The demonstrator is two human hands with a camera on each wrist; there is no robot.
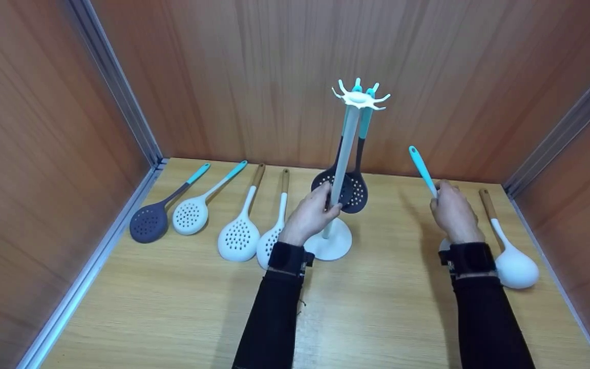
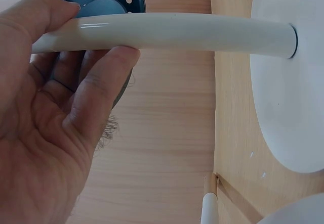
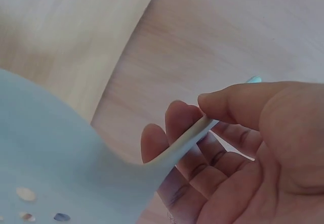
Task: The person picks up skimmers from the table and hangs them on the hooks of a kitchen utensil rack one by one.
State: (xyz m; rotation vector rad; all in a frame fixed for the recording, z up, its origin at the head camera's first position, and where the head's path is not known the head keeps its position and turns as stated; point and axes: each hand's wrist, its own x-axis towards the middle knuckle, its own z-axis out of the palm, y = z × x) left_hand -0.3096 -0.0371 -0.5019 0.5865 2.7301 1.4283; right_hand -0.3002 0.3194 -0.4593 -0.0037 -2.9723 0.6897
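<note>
My left hand point(image 1: 311, 214) grips the white pole point(image 1: 345, 154) of a utensil stand, thumb and fingers around it above the round base point(image 1: 330, 243). Dark perforated utensils point(image 1: 357, 193) with teal handles hang from the stand's hooked top point(image 1: 359, 98), behind the pole. My right hand point(image 1: 455, 212) pinches the neck of a white slotted spoon point(image 3: 55, 148) whose teal handle point(image 1: 421, 166) points up and away. Holes show in the spoon's head in the right wrist view; in the head view the hand and wrist hide most of it.
Left of the stand lie a dark skimmer point(image 1: 149, 223), a white skimmer with a teal handle point(image 1: 190, 215), and two white skimmers point(image 1: 238, 238) with wooden handles. A white ladle point(image 1: 516, 267) lies at the right. Wood-grain panels point(image 1: 254, 77) enclose the table's back and sides.
</note>
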